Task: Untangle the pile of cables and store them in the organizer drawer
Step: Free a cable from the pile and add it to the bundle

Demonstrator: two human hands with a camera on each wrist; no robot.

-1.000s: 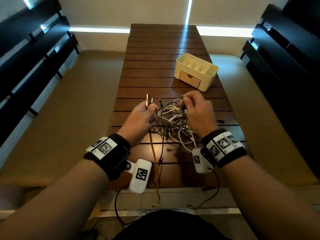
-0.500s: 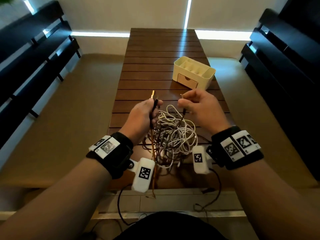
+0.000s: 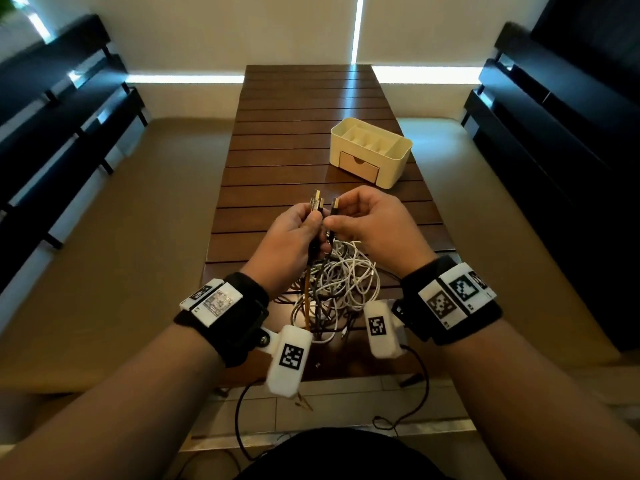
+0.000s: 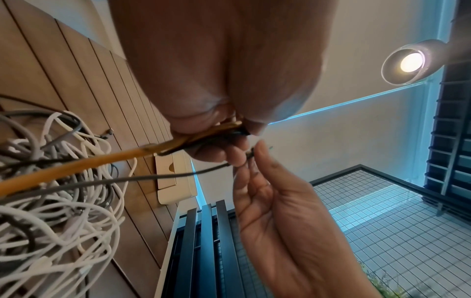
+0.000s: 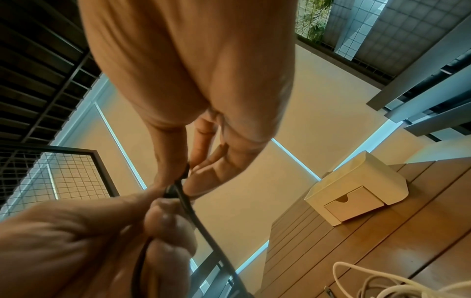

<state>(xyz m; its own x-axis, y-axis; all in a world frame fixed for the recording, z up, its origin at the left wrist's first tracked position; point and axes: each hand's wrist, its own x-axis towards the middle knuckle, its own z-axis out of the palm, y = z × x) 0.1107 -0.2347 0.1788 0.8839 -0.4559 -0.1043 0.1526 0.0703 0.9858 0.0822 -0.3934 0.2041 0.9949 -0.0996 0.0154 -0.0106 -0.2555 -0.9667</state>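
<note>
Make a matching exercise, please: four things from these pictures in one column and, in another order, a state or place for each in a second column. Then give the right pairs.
Things
1. left hand
2. right hand
3. organizer drawer
4. pile of cables

States or places
A. closed, in the front of the cream box
B. pinches one dark cable end
C. lies on the wooden table between the wrists
D. grips several cable ends, one of them orange

Pairs: 1-D, 2-B, 3-A, 4-C

Home patio or balcony showing, slatted wooden table standing between dark louvred screens, tiled floor, wire-mesh railing
</note>
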